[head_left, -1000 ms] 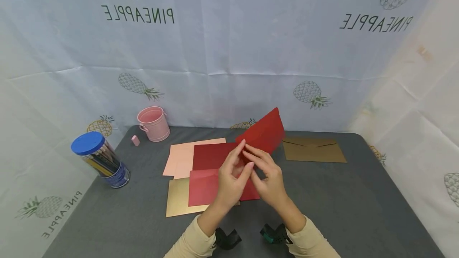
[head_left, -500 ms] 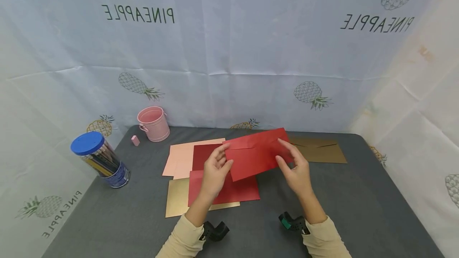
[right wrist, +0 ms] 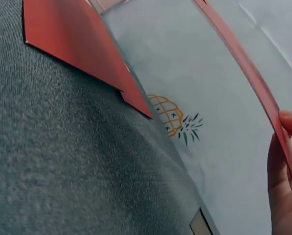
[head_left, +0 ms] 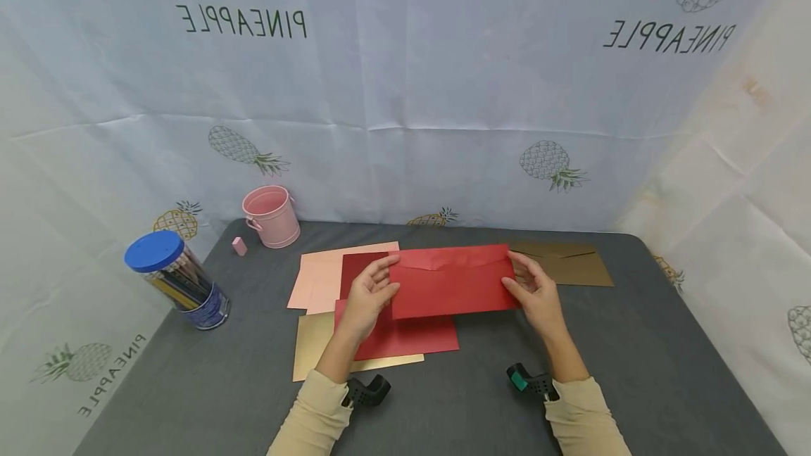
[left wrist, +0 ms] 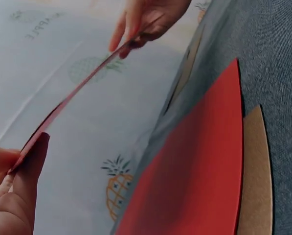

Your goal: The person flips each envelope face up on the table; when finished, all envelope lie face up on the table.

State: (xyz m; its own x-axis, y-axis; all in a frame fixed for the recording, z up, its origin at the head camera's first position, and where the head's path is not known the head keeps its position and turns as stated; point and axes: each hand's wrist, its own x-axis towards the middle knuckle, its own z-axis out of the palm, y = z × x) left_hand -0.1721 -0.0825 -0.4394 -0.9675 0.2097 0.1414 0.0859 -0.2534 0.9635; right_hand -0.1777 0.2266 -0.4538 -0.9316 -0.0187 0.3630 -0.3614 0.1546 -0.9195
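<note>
Jar of clear material with a round blue lid (head_left: 184, 280), packed with thin yellow and dark sticks, stands at the left side of the grey cloth-covered bench (head_left: 633, 371). Beyond it lies a small pink block (head_left: 239, 246), near a pink bucket with a side handle (head_left: 274, 220). Next, pale pink paper pieces (head_left: 317, 276) overlap at the back of a pile, partly under a dark red paper piece (head_left: 355, 269); in front, a flat gold paper piece (head_left: 310, 350) lies beneath a brighter red paper piece (head_left: 418, 338).

The left hand (head_left: 367, 298) covers part of this pile and pinches the left end of a long red paper envelope (head_left: 453, 287), raised clear of the bench. The right hand (head_left: 537, 295) pinches its right end. The envelope blocks part of the pile and, with the right hand, the near left part of a flat brown paper envelope (head_left: 573, 264).

Counted: one jar, one block, one bucket, one gold piece, two red pieces lying down, one raised red envelope, one brown envelope; how many pale pink pieces overlap is unclear.
</note>
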